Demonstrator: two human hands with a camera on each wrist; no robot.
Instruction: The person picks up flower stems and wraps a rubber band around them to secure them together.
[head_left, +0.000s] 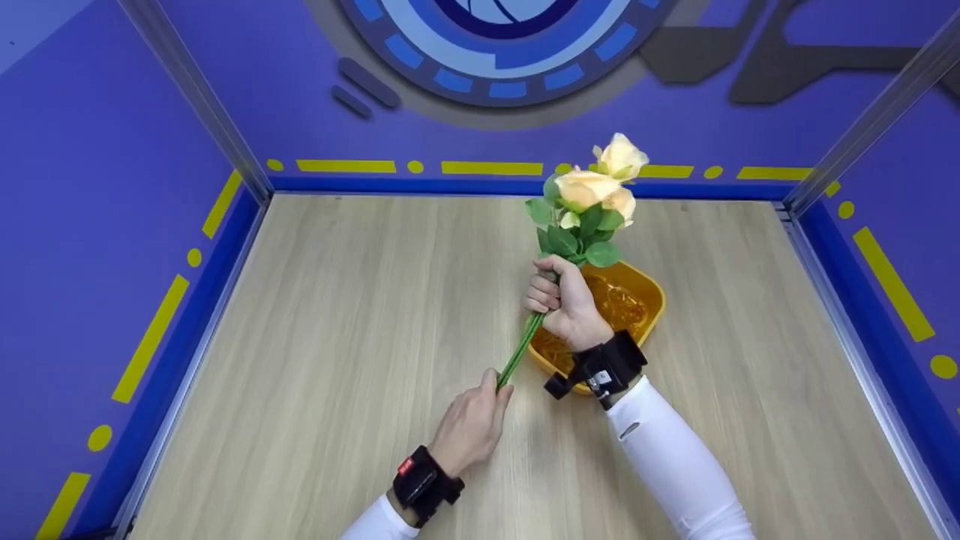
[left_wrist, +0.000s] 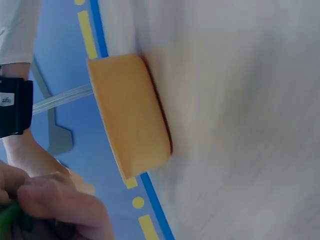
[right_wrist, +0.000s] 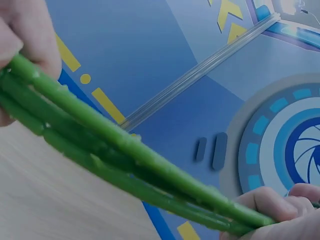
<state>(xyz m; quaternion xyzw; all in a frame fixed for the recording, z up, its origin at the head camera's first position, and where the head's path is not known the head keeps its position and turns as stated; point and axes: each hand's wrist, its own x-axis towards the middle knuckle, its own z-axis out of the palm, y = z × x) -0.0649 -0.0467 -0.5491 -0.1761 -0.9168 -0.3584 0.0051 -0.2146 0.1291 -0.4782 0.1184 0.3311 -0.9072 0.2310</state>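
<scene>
A bunch of cream-peach roses (head_left: 589, 187) with green leaves is held aslant above the table, blooms toward the back wall. My right hand (head_left: 564, 300) grips the stems just under the leaves, fingers curled round them. Lower down, my left hand (head_left: 471, 420) pinches the stem ends between thumb and fingers. Several green stems (right_wrist: 120, 150) run side by side from one hand to the other in the right wrist view. Behind my right hand and wrist sits a yellow-orange square tub (head_left: 651, 289), partly hidden, with shiny amber crinkled material (head_left: 619, 304) in it.
The wood-grain table (head_left: 360, 315) is bounded by blue-purple printed panels (head_left: 90, 225) at the back and both sides. Metal posts (head_left: 202, 97) stand at the rear corners. In the left wrist view the tub's outer wall (left_wrist: 130, 110) rests on the tabletop.
</scene>
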